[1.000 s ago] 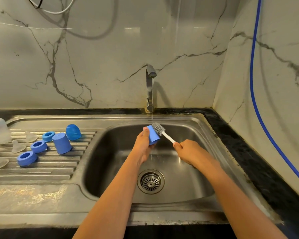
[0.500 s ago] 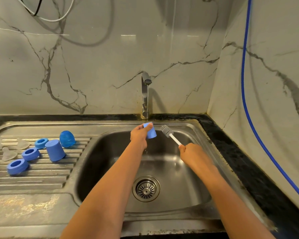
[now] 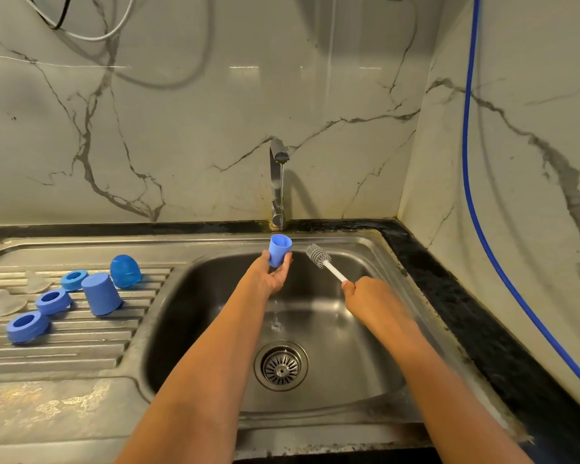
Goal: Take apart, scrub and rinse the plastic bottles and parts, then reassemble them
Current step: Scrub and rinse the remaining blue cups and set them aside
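Two hands work over the sink (image 3: 195, 313): our left hand (image 3: 272, 274) curls its fingers round a small blue cup (image 3: 279, 250), held mouth-up under the thin stream from the tap (image 3: 277, 182), while our right hand (image 3: 365, 294) is fisted on the bottle brush (image 3: 318, 256), its head just beside the cup, not touching. We judge that the wet cup could slip into the basin, or the stream splash off its rim; whether it holds water we cannot tell. On the drainboard (image 3: 81, 349) a larger cup (image 3: 100, 294) stands inverted.

running tap (image 3: 277, 182), blue hose (image 3: 465, 155), marble wall (image 3: 181, 128)

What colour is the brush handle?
White, with a grey bristle head; the brush shows only in the head view.
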